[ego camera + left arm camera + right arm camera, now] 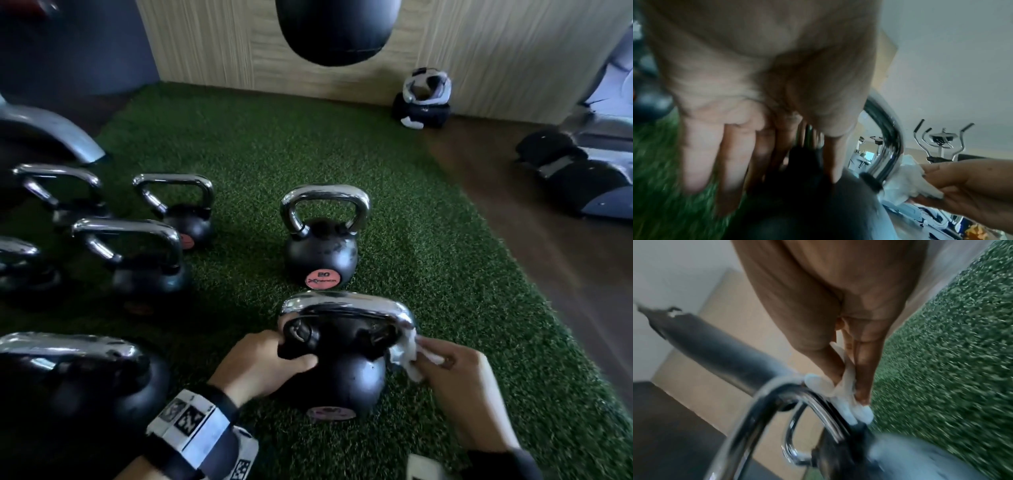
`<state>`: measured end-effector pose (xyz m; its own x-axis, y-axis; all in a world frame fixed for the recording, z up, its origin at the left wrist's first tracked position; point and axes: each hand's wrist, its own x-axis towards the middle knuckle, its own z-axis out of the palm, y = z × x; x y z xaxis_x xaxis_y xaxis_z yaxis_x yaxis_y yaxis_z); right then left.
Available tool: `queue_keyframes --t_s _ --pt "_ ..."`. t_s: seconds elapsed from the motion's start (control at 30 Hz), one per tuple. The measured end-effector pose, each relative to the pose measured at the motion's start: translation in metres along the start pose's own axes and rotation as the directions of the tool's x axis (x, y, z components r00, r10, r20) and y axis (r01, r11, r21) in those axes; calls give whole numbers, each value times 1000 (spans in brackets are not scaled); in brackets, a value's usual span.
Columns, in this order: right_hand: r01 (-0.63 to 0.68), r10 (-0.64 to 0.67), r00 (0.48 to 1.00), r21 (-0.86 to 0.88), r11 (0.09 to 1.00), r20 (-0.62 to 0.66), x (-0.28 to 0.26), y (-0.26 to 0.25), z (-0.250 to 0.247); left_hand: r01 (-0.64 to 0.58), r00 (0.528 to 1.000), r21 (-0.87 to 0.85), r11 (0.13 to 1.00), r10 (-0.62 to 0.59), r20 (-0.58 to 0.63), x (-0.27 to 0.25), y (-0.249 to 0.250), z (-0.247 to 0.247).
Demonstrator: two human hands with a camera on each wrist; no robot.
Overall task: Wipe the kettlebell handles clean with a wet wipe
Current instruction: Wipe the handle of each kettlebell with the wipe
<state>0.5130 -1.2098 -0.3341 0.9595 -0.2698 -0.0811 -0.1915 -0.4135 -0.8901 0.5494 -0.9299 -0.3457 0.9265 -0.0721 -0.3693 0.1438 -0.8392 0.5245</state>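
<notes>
In the head view a black kettlebell [339, 373] with a chrome handle [346, 305] stands on green turf [428, 240] right in front of me. My left hand [263, 363] grips the left leg of the handle, thumb on the ball. My right hand [455, 373] pinches a white wet wipe [407, 359] and presses it against the handle's right leg. The left wrist view shows the wipe [908, 181] bunched at the base of the handle [890, 138]. The right wrist view has the wipe [846, 386] between thumb and fingers on the chrome handle [797, 394].
A kettlebell marked 20 [320, 253] stands just behind. Several more kettlebells [150, 267] crowd the left side, with a large one [78, 380] at my left wrist. A punching bag [337, 31] hangs ahead. Gear [424, 102] lies by the wall and a wood floor [513, 212] runs along the right.
</notes>
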Motion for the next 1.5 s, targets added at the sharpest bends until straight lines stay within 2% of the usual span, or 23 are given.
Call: queue_keyframes --t_s 0.07,0.1,0.17,0.23,0.4,0.53,0.6,0.7,0.77,0.83,0.9,0.93,1.0,1.07,1.1,1.17,1.27,1.3,1.43,1.5 --pt "19 -21 999 47 999 26 -7 -10 -13 -12 1000 38 999 11 13 -9 -6 -15" --pt "50 -54 997 69 996 63 -12 -17 -17 -47 999 -5 999 47 21 -15 -7 -22" --pt "147 -161 979 112 983 125 -21 -32 -21 -136 986 -293 946 157 49 -26 -1 -33" --pt "248 -267 949 124 961 168 -26 -49 -17 -155 970 -563 812 232 68 -41 16 -41" --pt "434 -456 848 138 890 269 -31 -84 4 -217 943 -659 720 330 49 -59 60 -43" --pt "572 -587 794 134 809 156 -29 -93 18 -180 954 -812 554 299 -8 -70 68 -43" --pt "615 -621 781 85 784 69 -32 -94 23 -191 960 -840 508 275 -52 -77 65 -45" --pt "601 -608 793 116 791 36 -33 -89 22 -292 954 -803 520 216 -208 -81 56 -50" --pt "615 -621 784 124 779 17 -27 -81 14 -416 907 -712 565 210 -364 -80 50 -57" --pt "608 -602 793 79 790 -87 -14 -65 7 -539 808 -509 671 241 -537 -78 46 -64" --pt "529 -516 835 25 848 -192 1 -43 2 -595 690 -282 752 298 -660 -71 46 -67" --pt "483 -474 859 0 876 -193 8 -30 3 -606 630 -167 778 341 -697 -66 49 -65" --pt "381 -379 924 22 924 -46 16 -5 13 -615 552 19 788 448 -703 -54 59 -59" --pt "260 -278 951 138 956 133 21 19 30 -629 541 119 768 542 -643 -40 68 -49" --pt "222 -249 955 170 960 162 22 29 39 -637 548 158 754 587 -596 -33 71 -42" --pt "220 -238 964 146 964 119 25 43 53 -634 551 257 730 659 -513 -23 75 -29" --pt "219 -220 975 30 975 39 27 48 61 -616 508 361 700 703 -498 -17 71 -18" --pt "218 -219 975 29 976 30 26 48 62 -621 497 348 703 696 -519 -16 66 -18" --pt "203 -205 979 58 977 23 26 51 66 -602 543 117 790 512 -666 -14 36 -25" --pt "197 -198 980 65 978 11 27 51 68 -608 522 139 782 525 -672 -16 30 -21"
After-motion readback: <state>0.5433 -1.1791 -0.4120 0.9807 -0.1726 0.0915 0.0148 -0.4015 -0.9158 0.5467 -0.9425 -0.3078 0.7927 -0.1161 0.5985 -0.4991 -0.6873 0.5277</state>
